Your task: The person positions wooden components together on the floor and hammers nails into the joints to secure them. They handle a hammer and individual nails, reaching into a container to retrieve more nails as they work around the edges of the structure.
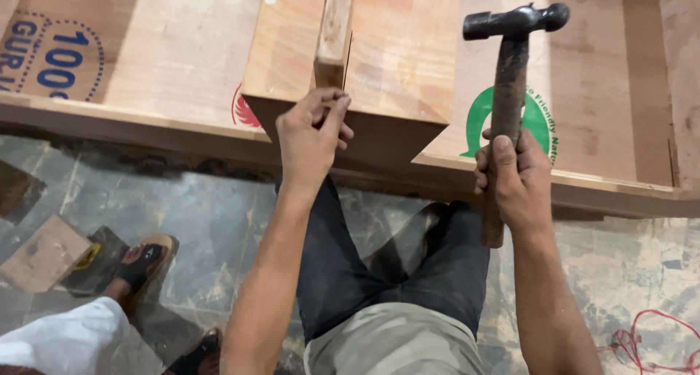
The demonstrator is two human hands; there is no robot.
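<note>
My right hand point(512, 178) grips the brown wooden handle of a hammer point(510, 69), held upright with its black steel head raised over the plywood. My left hand point(313, 131) is pinched shut at the near edge of a laminated wooden box point(394, 61), just below a small upright wooden block point(334, 36) standing on the box. Its fingertips seem to pinch something small, perhaps a nail, but I cannot make it out. The box rests on a large plywood sheet point(175, 61).
The plywood sheet has a raised wooden edge strip point(620, 193) along its near side. Another person's sandalled foot point(142, 262) and white sleeve point(65, 338) are at lower left, beside a wood offcut point(44, 255). A red wire point(656, 342) lies on the stone floor at right.
</note>
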